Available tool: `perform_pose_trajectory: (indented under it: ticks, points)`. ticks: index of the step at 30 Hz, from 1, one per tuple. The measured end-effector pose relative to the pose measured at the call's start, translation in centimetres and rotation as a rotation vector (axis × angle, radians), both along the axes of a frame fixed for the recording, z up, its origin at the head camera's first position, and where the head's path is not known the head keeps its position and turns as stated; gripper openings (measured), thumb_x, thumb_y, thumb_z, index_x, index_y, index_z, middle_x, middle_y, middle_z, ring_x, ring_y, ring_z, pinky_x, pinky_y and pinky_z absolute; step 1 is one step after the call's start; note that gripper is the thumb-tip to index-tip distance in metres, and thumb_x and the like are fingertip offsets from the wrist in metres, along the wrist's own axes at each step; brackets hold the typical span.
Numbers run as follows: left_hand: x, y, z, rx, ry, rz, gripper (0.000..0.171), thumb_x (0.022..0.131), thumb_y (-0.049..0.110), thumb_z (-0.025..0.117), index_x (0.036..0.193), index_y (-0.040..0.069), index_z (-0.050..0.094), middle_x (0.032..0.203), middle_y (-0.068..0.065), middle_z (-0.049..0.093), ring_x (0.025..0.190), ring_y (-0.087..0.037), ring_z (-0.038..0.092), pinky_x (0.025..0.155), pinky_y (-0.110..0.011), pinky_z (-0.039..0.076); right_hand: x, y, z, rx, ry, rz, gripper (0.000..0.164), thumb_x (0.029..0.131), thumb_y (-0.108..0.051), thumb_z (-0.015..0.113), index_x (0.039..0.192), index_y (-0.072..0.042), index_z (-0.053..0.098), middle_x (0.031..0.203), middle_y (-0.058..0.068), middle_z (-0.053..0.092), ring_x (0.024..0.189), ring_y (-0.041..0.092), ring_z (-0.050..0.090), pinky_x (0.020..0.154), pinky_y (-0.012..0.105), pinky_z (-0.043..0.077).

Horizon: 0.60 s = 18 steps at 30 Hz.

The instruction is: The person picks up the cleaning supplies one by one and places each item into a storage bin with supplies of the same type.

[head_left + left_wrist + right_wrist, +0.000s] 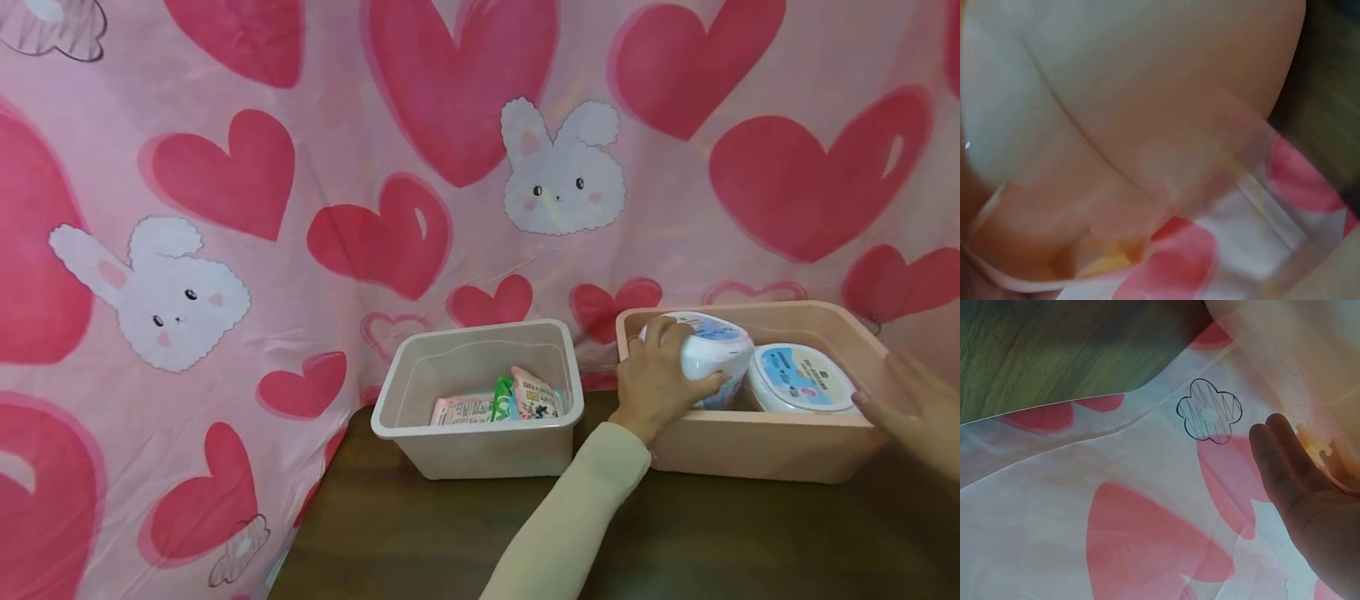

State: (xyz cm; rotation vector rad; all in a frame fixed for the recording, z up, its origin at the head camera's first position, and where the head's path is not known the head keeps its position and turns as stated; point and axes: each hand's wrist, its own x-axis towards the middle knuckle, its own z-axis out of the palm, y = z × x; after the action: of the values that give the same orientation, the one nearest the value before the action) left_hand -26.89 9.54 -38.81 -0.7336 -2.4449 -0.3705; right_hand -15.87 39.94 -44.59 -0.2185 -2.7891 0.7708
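At the right in the head view, my left hand point(654, 379) grips a white plastic tub point(720, 354) with a blue printed lid, thumb on its near side. The tub is tilted at the left end of a peach bin point(757, 450). Beside it in the bin sits a second white tub point(802, 379), lid up. My right hand point(918, 408), blurred, is at the bin's right end, holding nothing; whether it touches the rim I cannot tell. Its fingers point(1282, 456) look straight in the right wrist view. The left wrist view is a blurred close-up without clear detail.
A pale bin point(487, 454) stands left of the peach one, with a few small packets point(536, 396) inside. Both bins are on a dark wooden table point(450, 533). Behind hangs a pink cloth point(322, 133) with hearts and rabbits.
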Motion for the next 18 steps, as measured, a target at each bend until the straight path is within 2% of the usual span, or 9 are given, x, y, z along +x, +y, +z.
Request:
perform_pose_trajectory:
  ticks: [5, 10, 15, 18]
  points:
    - [0.35, 0.36, -0.19, -0.062, -0.017, 0.014, 0.068, 0.08, 0.072, 0.066, 0.137, 0.036, 0.054, 0.137, 0.011, 0.047, 0.104, -0.01, 0.054, 0.067, -0.021, 0.053, 0.24, -0.18, -0.36, 0.005, 0.082, -0.006, 0.085, 0.105, -0.041, 0.045, 0.154, 0.007, -0.006, 0.159, 0.029, -0.016, 0.146, 0.046, -0.016, 0.115, 0.055, -0.014]
    - [0.4, 0.16, -0.04, -0.062, -0.049, 0.0, 0.068, 0.082, 0.071, 0.065, 0.138, 0.035, 0.052, 0.137, 0.011, 0.046, 0.105, -0.01, 0.054, 0.069, -0.021, 0.053, 0.04, -0.44, -0.38, 0.02, 0.127, -0.018, 0.083, 0.104, -0.038, 0.046, 0.154, 0.007, -0.001, 0.161, 0.029, -0.009, 0.147, 0.047, -0.009, 0.118, 0.052, -0.01]
    - [0.38, 0.06, 0.02, -0.059, -0.099, -0.008, 0.069, 0.083, 0.073, 0.063, 0.14, 0.037, 0.05, 0.137, 0.012, 0.046, 0.106, -0.008, 0.053, 0.071, -0.021, 0.053, -0.08, -0.35, -0.35, 0.044, 0.101, -0.023, 0.083, 0.104, -0.038, 0.046, 0.155, 0.007, -0.002, 0.161, 0.028, -0.011, 0.147, 0.046, -0.011, 0.117, 0.052, -0.011]
    - [0.33, 0.06, -0.06, -0.074, -0.104, -0.003, 0.067, 0.084, 0.075, 0.06, 0.14, 0.038, 0.05, 0.137, 0.012, 0.046, 0.105, -0.007, 0.053, 0.07, -0.021, 0.052, 0.01, -0.37, -0.18, 0.039, 0.086, -0.018, 0.083, 0.104, -0.037, 0.047, 0.155, 0.006, -0.002, 0.161, 0.027, -0.012, 0.147, 0.045, -0.013, 0.116, 0.053, -0.013]
